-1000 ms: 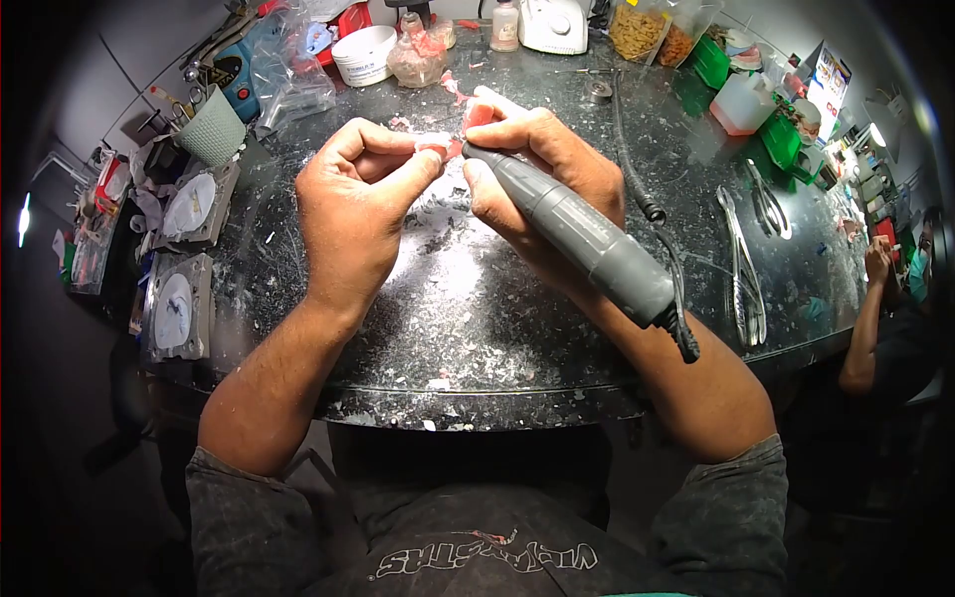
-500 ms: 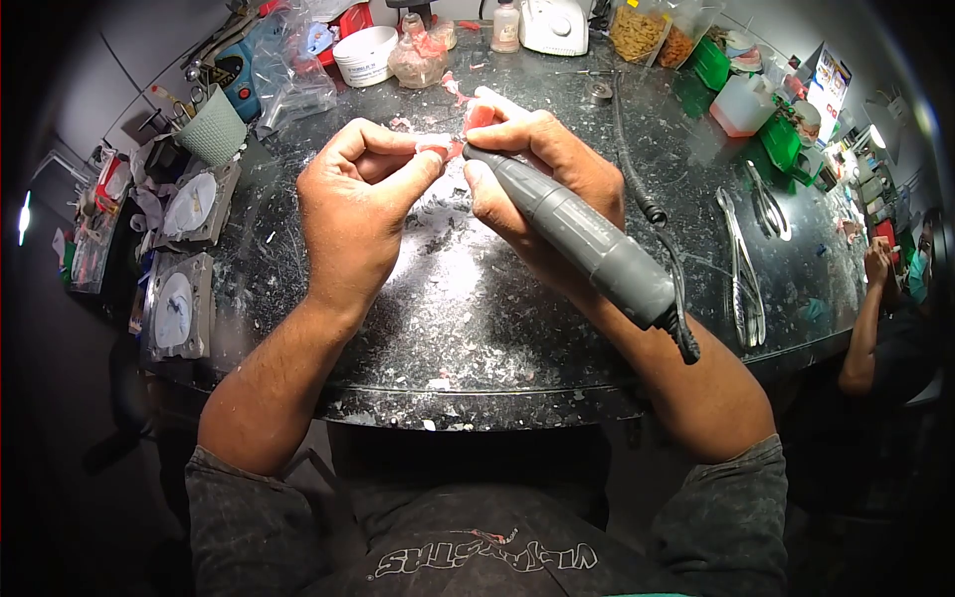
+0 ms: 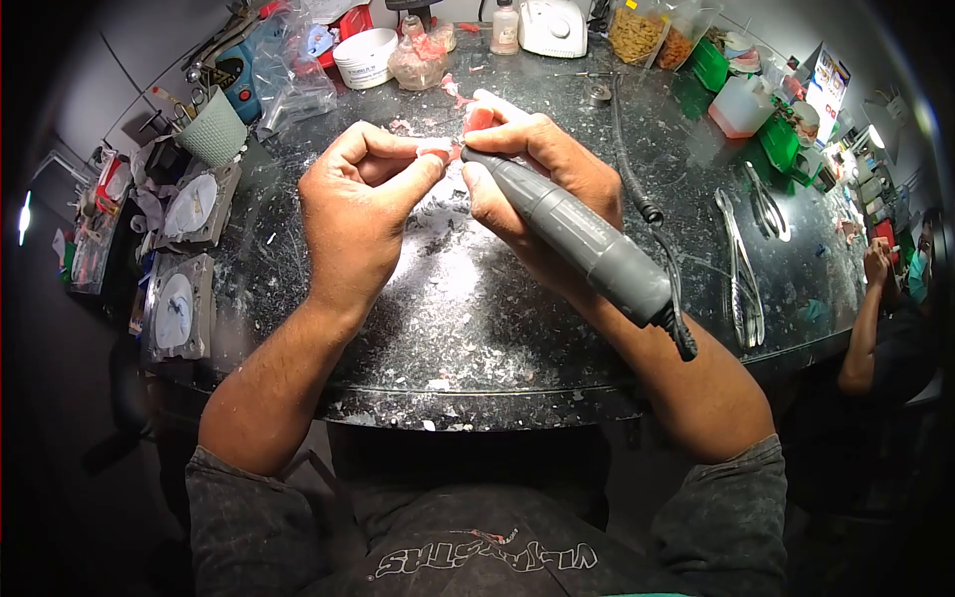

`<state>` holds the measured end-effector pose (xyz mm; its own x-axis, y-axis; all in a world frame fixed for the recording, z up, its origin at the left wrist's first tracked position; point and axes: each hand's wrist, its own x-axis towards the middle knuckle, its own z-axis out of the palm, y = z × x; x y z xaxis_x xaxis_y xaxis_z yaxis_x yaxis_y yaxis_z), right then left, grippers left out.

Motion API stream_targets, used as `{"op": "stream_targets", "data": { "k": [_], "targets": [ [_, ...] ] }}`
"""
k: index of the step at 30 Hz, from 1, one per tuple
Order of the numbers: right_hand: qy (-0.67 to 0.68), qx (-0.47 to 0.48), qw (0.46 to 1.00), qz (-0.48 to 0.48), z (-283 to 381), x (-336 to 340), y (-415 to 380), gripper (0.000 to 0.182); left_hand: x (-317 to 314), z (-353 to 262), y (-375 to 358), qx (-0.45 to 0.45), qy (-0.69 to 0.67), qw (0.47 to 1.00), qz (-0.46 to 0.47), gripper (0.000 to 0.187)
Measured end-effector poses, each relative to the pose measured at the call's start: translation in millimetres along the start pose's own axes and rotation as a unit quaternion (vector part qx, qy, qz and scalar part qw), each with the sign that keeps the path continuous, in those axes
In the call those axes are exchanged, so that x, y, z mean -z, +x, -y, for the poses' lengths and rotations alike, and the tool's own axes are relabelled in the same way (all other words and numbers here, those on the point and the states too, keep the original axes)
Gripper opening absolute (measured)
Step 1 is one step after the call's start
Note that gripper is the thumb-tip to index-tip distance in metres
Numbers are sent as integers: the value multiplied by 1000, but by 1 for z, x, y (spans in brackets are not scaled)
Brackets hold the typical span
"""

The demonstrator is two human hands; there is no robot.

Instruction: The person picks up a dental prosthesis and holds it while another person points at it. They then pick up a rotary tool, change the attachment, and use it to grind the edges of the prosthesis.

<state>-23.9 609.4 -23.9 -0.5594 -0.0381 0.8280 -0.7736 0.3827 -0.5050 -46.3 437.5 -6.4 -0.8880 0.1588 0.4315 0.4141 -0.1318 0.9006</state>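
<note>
Between the thumb and fingers of my left hand [image 3: 360, 199] is a small pink and white piece [image 3: 436, 148]. My right hand [image 3: 557, 174] is closed around a dark grey rotary handpiece [image 3: 587, 234], whose front end is close to the pink piece. A second pink piece [image 3: 479, 117] shows at the fingers of my right hand. The tip of the handpiece is too small and hidden to make out. Its coiled cord [image 3: 679, 333] hangs from the rear end, over my right forearm.
Metal pliers [image 3: 738, 274] lie at the right of the black table [image 3: 477, 368]. Two plaster moulds [image 3: 174, 310] and a pen cup [image 3: 212, 129] stand at the left. A white tub [image 3: 366, 58] and glass burner [image 3: 418, 65] are at the back. Another person's arm [image 3: 863, 338] shows far right.
The handpiece's rear end has shifted very slightly to the left and up. Both hands have otherwise kept nearly the same place and hold.
</note>
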Motion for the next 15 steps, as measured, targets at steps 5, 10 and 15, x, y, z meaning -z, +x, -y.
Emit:
{"op": "stream_targets", "data": {
  "k": [5, 10, 15],
  "targets": [
    [35, -21, 999, -9, 2, -1, -1, 20, 0, 1, 1, -8, 4, 1000, -1, 9],
    [22, 28, 999, -18, 1, -2, 1, 25, 1, 6, 2, -26, 5, 1000, -4, 10],
    [-18, 73, 997, -13, 1, -1, 5, 30, 0, 7, 3, -40, 2, 999, -7, 9]
  ]
}}
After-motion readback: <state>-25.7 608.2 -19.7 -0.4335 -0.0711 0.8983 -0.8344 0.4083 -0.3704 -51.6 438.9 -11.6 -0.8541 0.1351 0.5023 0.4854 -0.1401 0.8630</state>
